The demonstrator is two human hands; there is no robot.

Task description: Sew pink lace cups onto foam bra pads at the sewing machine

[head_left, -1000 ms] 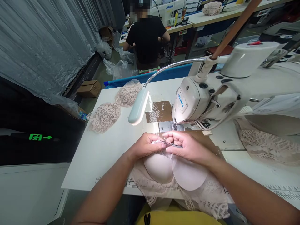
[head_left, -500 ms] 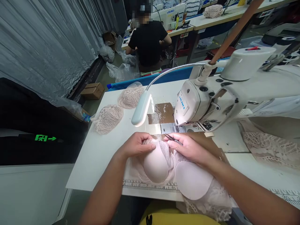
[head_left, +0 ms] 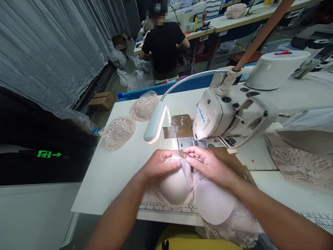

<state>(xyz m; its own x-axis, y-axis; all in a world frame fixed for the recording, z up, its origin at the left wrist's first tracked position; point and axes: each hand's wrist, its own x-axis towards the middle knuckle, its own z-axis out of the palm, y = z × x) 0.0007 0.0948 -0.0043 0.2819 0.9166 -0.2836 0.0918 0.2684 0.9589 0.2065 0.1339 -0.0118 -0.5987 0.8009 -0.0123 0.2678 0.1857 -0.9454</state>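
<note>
A pale pink lace bra (head_left: 174,187) with two padded cups lies at the front of the white sewing table, its lace hanging over the edge. My left hand (head_left: 162,163) pinches the top edge of the left cup between thumb and fingers. Close beside it, my right hand (head_left: 205,163) is closed around a slim dark metal tool, perhaps thread snips (head_left: 192,156), with its tip pointing left. The right fingertips also touch the lace between the cups. Just beyond both hands is the needle area of a white sewing machine (head_left: 210,114).
Two lace cups (head_left: 119,132) lie at the table's left. A lamp (head_left: 155,123) on a bent metal neck hangs over the table. More lace (head_left: 299,163) rests right of the machine. A printed ruler (head_left: 169,209) runs along the front edge. Another person (head_left: 166,48) sits ahead.
My left hand has slid right along the cup's top edge, closer to my right hand. My right hand has stayed nearly in place, still holding the dark tool.
</note>
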